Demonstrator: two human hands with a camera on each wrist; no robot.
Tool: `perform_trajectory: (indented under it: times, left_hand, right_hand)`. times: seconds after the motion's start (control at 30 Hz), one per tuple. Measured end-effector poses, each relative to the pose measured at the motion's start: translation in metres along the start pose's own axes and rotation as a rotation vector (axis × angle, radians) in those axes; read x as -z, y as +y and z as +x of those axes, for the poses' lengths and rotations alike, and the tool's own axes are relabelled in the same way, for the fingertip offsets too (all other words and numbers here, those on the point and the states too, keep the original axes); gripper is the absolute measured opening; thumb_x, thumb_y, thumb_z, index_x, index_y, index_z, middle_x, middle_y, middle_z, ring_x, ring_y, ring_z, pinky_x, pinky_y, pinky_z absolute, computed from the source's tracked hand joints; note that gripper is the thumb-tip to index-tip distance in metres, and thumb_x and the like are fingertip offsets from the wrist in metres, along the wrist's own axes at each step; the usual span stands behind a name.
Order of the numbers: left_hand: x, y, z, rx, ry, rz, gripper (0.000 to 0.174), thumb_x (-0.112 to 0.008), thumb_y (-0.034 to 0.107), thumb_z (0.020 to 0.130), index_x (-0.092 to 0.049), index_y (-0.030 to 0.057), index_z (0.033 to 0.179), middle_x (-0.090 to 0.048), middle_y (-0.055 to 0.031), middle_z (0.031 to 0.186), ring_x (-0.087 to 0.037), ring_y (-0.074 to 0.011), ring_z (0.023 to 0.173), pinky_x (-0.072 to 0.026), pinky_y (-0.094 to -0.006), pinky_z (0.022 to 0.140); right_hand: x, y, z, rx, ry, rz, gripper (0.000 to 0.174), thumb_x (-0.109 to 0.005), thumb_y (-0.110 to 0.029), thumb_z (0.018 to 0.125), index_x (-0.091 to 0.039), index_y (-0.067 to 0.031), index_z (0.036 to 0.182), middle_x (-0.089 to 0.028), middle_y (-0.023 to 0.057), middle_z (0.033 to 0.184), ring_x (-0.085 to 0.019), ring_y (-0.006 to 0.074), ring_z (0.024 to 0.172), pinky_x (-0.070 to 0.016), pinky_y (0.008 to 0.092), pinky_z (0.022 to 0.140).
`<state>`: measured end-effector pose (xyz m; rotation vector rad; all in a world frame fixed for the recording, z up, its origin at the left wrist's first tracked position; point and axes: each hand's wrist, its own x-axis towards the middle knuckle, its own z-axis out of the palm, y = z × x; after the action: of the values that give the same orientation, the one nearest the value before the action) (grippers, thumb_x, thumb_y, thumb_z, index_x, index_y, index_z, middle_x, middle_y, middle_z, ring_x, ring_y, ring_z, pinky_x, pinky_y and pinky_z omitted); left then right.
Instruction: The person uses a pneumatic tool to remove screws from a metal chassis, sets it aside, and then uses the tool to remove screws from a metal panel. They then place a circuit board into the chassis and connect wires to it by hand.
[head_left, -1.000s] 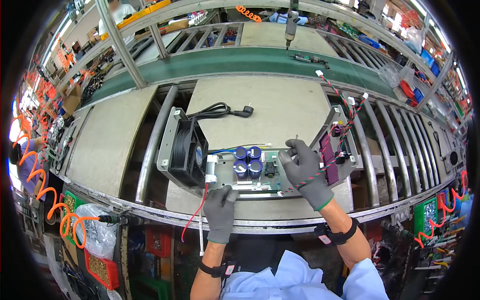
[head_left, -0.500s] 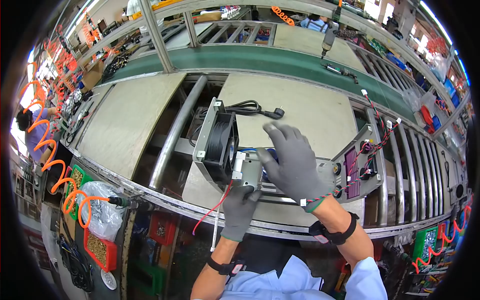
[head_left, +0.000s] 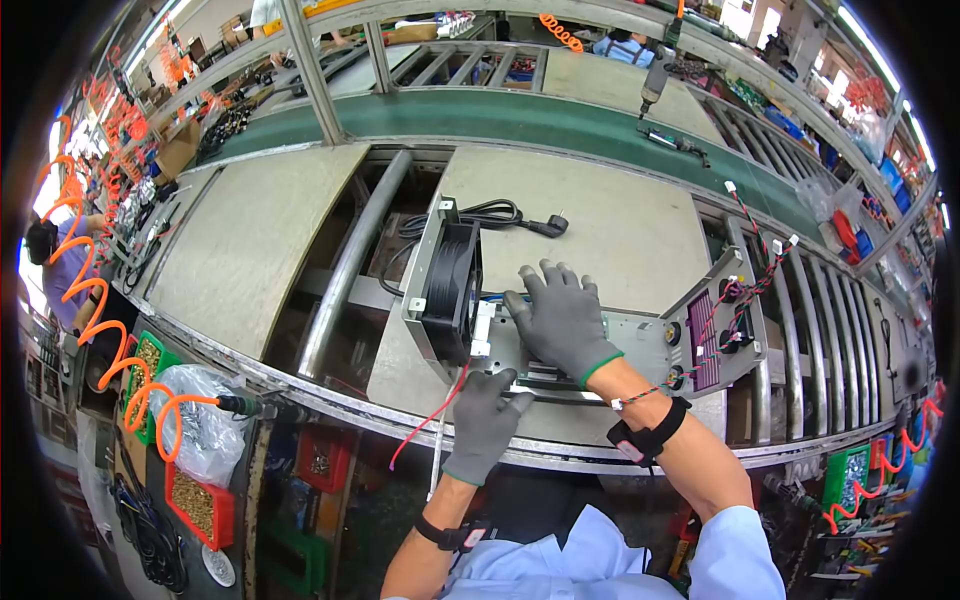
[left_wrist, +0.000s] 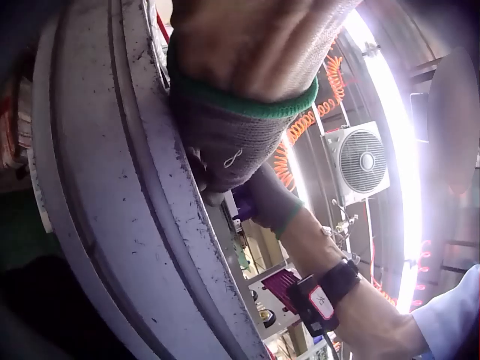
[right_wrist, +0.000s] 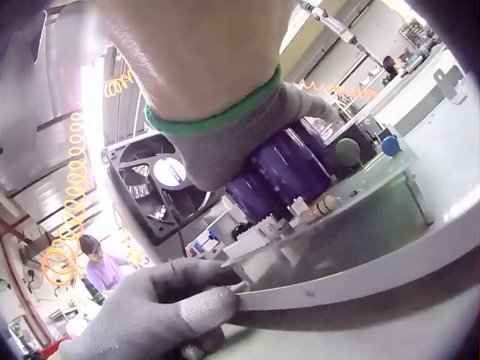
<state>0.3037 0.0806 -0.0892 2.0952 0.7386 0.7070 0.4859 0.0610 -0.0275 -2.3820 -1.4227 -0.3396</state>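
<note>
Inspecting the bench at centre frame, the right hand (head_left: 562,318) lay flat over the circuit board (right_wrist: 330,206), its gloved fingers spread and pressing down on the purple cylindrical capacitors (right_wrist: 289,176). The left hand (head_left: 487,410) sat just below it, thumb and fingers pinching the near edge of the chassis plate (head_left: 645,335). The plate rested on the pale bench board (head_left: 610,220), close to the board's lower edge.

Progress, as judged from the layout: assembly appeared partway.
- The fan (head_left: 450,285) stood upright in its metal bracket at the plate's left end and looked mounted.
- The front panel (head_left: 715,330) stood tilted at the right end, with knobs and a magenta insert fitted.
- The twisted leads (head_left: 760,275) ran up from the panel to loose white connectors, so wiring looked unfinished.
- A red wire (head_left: 432,418) hung free over the bench's lower edge.
- No cover was seen on the unit.

Materials noted:
- Plate and bracket were grey sheet metal, flat and thin-edged.
- The fan was black plastic, square-framed with a round opening.
- The gloves were grey knit with green cuffs.
- The leads were red, black and green, tightly twisted.
- A black power cord (head_left: 490,213) lay coiled above the fan.
- A green conveyor belt (head_left: 520,118) ran across the upper frame.
</note>
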Motion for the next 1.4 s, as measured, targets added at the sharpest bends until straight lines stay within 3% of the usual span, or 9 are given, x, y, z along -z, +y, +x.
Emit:
perform_trajectory:
  times: [0.2, 0.37, 0.47, 0.6, 0.63, 0.93, 1.03, 1.17, 1.4]
  left_hand:
    - [-0.006, -0.013, 0.002, -0.130, 0.037, 0.057, 0.039, -0.084, 0.019, 0.077, -0.072, 0.0005, 0.109, -0.061, -0.0174, 0.093, -0.064, -0.0315, 0.076, -0.0514, -0.0416, 0.066]
    - [-0.008, -0.008, 0.003, -0.050, 0.043, -0.024, 0.040, -0.089, 0.014, 0.072, -0.070, 0.0018, 0.106, -0.063, -0.0102, 0.090, -0.062, -0.0196, 0.071, -0.0509, -0.0342, 0.064]
    - [-0.009, -0.008, 0.003, 0.016, 0.003, -0.135, 0.046, -0.084, 0.016, 0.078, -0.066, -0.0005, 0.117, -0.064, -0.0178, 0.104, -0.067, -0.0294, 0.089, -0.0571, -0.0378, 0.074]
    - [-0.010, -0.013, 0.004, 0.050, -0.076, -0.081, 0.055, -0.086, 0.016, 0.077, -0.062, 0.0005, 0.124, -0.066, -0.0161, 0.110, -0.067, -0.0288, 0.096, -0.0565, -0.0386, 0.077]
    - [-0.012, -0.017, 0.004, -0.071, -0.003, -0.047, 0.055, -0.087, 0.017, 0.076, -0.062, 0.0009, 0.123, -0.067, -0.0150, 0.109, -0.068, -0.0282, 0.092, -0.0559, -0.0393, 0.078]
    - [-0.017, -0.020, -0.002, -0.121, 0.016, -0.055, 0.052, -0.088, 0.019, 0.075, -0.063, -0.0008, 0.115, -0.069, -0.0158, 0.105, -0.069, -0.0297, 0.086, -0.0548, -0.0416, 0.078]
    - [-0.019, -0.014, 0.003, -0.139, 0.001, -0.053, 0.051, -0.087, 0.023, 0.076, -0.064, -0.0005, 0.114, -0.069, -0.0169, 0.100, -0.069, -0.0324, 0.086, -0.0545, -0.0428, 0.079]
    - [-0.025, -0.018, 0.000, -0.121, 0.016, -0.102, 0.046, -0.086, 0.021, 0.077, -0.063, 0.0010, 0.112, -0.069, -0.0154, 0.097, -0.069, -0.0298, 0.085, -0.0553, -0.0410, 0.076]
    - [-0.022, -0.020, -0.002, -0.110, -0.006, -0.212, 0.040, -0.081, 0.012, 0.081, -0.063, -0.0014, 0.114, -0.072, -0.0147, 0.097, -0.071, -0.0231, 0.082, -0.0562, -0.0334, 0.072]
  right_hand:
    - [0.001, -0.006, 0.003, -0.106, -0.051, 0.096, 0.045, -0.057, -0.047, 0.097, -0.069, -0.0069, 0.114, -0.068, 0.0153, 0.105, -0.064, 0.0330, 0.105, -0.0493, 0.0519, 0.090]
    - [0.003, -0.003, 0.001, -0.040, -0.018, 0.006, 0.044, -0.058, -0.045, 0.097, -0.069, -0.0073, 0.117, -0.068, 0.0149, 0.112, -0.065, 0.0326, 0.107, -0.0487, 0.0536, 0.090]
    - [0.000, 0.000, -0.002, -0.017, -0.023, -0.004, 0.047, -0.057, -0.046, 0.096, -0.067, -0.0084, 0.122, -0.068, 0.0150, 0.117, -0.063, 0.0321, 0.113, -0.0448, 0.0564, 0.095]
    - [0.006, -0.002, -0.010, 0.000, -0.058, -0.028, 0.052, -0.055, -0.050, 0.097, -0.063, -0.0102, 0.130, -0.063, 0.0161, 0.127, -0.059, 0.0325, 0.123, -0.0411, 0.0582, 0.101]
    - [0.010, -0.003, -0.009, -0.014, -0.092, -0.025, 0.052, -0.054, -0.050, 0.097, -0.063, -0.0105, 0.130, -0.063, 0.0161, 0.129, -0.058, 0.0325, 0.124, -0.0405, 0.0589, 0.102]
    - [0.032, 0.003, -0.003, -0.098, -0.356, 0.126, 0.064, -0.048, -0.057, 0.098, -0.056, -0.0109, 0.141, -0.061, 0.0148, 0.134, -0.056, 0.0315, 0.127, -0.0453, 0.0505, 0.105]
    - [0.031, 0.010, -0.007, -0.105, -0.342, 0.163, 0.068, -0.043, -0.060, 0.099, -0.053, -0.0108, 0.146, -0.059, 0.0163, 0.140, -0.053, 0.0329, 0.132, -0.0428, 0.0477, 0.110]
    - [0.045, 0.016, 0.009, -0.155, -0.585, 0.263, 0.073, -0.035, -0.063, 0.101, -0.047, -0.0103, 0.151, -0.050, 0.0188, 0.152, -0.046, 0.0366, 0.141, -0.0363, 0.0465, 0.117]
    - [0.092, 0.036, 0.038, -0.141, -0.507, 0.423, 0.078, -0.030, -0.063, 0.104, -0.042, -0.0030, 0.152, -0.043, 0.0234, 0.156, -0.043, 0.0399, 0.143, -0.0335, 0.0461, 0.118]
